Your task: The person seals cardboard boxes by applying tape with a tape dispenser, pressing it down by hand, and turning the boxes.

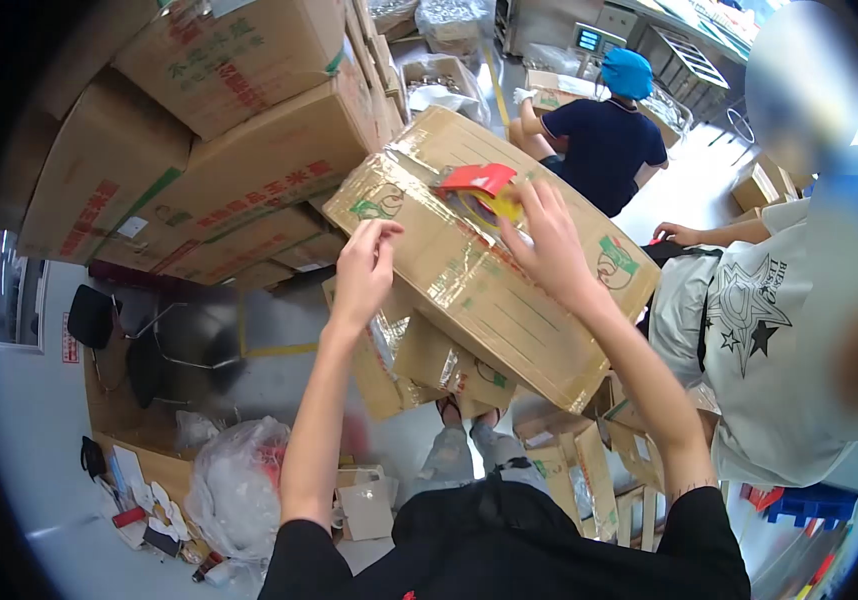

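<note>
A large cardboard box [509, 312] lies tilted in front of me, with clear shiny tape across its top and side. My right hand [552, 245] is over the box, its thumb and fingers around the yellow part of a red and yellow tape dispenser [479, 182]. Beside the box's left edge is my left hand [364, 270], fingers curled together in a pinch. Whatever may be between those fingertips is hidden. Under the large box, a smaller carton [434, 352] with taped flaps shows.
Stacked cartons [259, 165] rise at the left. A person in a white shirt [749, 310] stands close on the right; another in a blue cap [627, 73] sits ahead. Black chairs [96, 318] and a plastic bag [239, 480] are at lower left; open cartons [574, 470] lie lower right.
</note>
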